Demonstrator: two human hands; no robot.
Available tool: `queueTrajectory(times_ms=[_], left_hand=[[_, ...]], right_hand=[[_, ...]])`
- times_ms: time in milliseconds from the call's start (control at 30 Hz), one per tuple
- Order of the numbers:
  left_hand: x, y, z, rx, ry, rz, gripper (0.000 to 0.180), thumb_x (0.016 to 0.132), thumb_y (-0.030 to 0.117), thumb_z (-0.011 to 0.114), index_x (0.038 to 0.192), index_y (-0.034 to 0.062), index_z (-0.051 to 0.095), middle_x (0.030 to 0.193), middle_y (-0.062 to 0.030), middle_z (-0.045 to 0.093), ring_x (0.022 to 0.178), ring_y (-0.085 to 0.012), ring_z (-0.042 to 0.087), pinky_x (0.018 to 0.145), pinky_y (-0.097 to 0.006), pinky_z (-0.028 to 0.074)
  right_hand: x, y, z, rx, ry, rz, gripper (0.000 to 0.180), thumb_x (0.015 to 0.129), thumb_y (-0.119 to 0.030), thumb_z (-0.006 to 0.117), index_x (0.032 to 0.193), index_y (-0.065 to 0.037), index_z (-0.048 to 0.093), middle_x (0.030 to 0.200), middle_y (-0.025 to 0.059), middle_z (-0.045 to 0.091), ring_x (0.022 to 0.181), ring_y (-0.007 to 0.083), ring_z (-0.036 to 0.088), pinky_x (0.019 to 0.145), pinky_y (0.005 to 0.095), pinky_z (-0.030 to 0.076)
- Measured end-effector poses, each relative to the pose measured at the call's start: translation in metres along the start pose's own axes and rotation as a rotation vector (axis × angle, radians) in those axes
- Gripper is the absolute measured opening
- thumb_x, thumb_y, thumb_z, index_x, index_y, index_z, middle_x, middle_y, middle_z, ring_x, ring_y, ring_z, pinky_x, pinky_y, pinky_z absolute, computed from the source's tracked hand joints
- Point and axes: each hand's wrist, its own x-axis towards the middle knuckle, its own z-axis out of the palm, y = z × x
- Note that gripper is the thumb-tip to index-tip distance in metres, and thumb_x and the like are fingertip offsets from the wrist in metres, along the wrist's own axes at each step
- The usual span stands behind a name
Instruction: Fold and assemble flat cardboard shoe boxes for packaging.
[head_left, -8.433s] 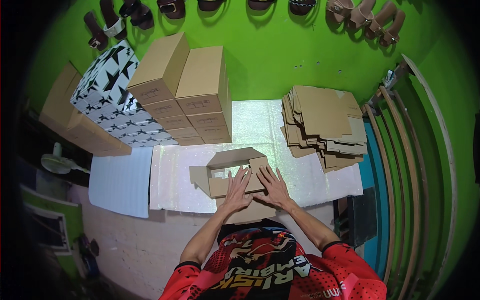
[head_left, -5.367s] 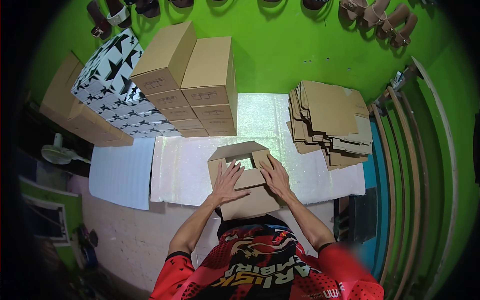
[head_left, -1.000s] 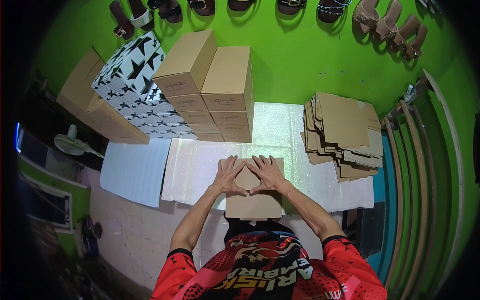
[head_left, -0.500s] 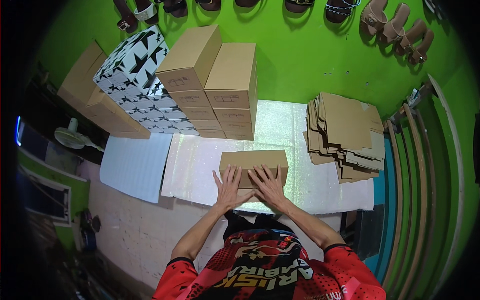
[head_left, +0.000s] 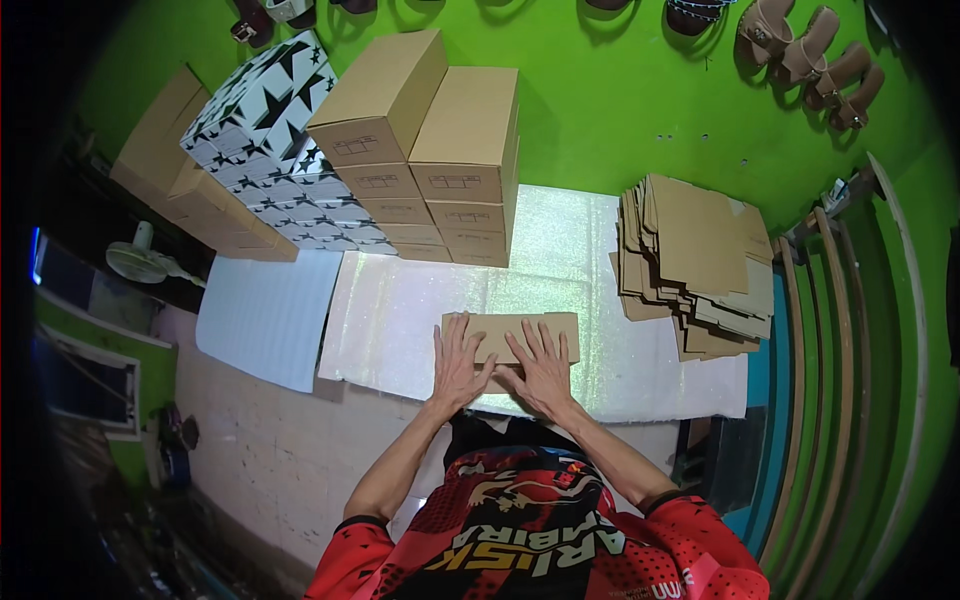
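A brown cardboard piece (head_left: 496, 336), folded along creases like a small box, lies near the front edge of the pale, shimmering table cover (head_left: 400, 310). My left hand (head_left: 459, 365) rests on its left part, fingers stretched toward the far edge. On its right part lies my right hand (head_left: 541, 372), with fingers spread flat. Both thumbs point inward and nearly meet at the cardboard's near side. Neither hand grips anything. The palms and fingers cover part of the near fold, so its exact shape is hidden.
Brown boxes (head_left: 465, 125) are stacked at the back, beside white boxes with black stars (head_left: 265, 110). Flat cardboard sheets (head_left: 700, 235) are piled at the right. Sandals (head_left: 765, 30) hang on the green wall. A white fan (head_left: 140, 260) stands at the left.
Both hands have pressed farther over the cardboard and lie flatter on it. Its upper panel looks narrower from above, with the creased far edge showing. The view has shifted slightly.
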Motion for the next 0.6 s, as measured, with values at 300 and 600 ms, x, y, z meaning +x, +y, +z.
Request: queueTrajectory(times_ms=[300,600], left_hand=[[-0.010,-0.003,0.013,0.102,-0.154,-0.003,0.081,0.104,0.052,0.054,0.167,0.0069,0.030,0.175,-0.0187,0.022,0.163,-0.0362,0.015,0.130,-0.061,0.006],[-0.022,-0.027,0.008,-0.045,-0.076,-0.162,0.086,0.106,0.049,0.054,0.167,-0.0016,0.020,0.174,-0.0227,0.020,0.163,-0.0378,0.015,0.129,-0.061,0.011]], right_hand=[[-0.001,-0.002,-0.005,-0.029,0.011,0.217,0.067,0.106,-0.058,0.049,0.159,-0.017,0.050,0.172,0.0189,0.032,0.159,0.0413,0.025,0.127,0.0662,0.007],[-0.010,0.019,-0.015,-0.075,0.044,0.283,0.070,0.106,-0.054,0.052,0.160,-0.010,0.047,0.174,0.0171,0.026,0.162,0.0390,0.018,0.130,0.0584,0.011]])
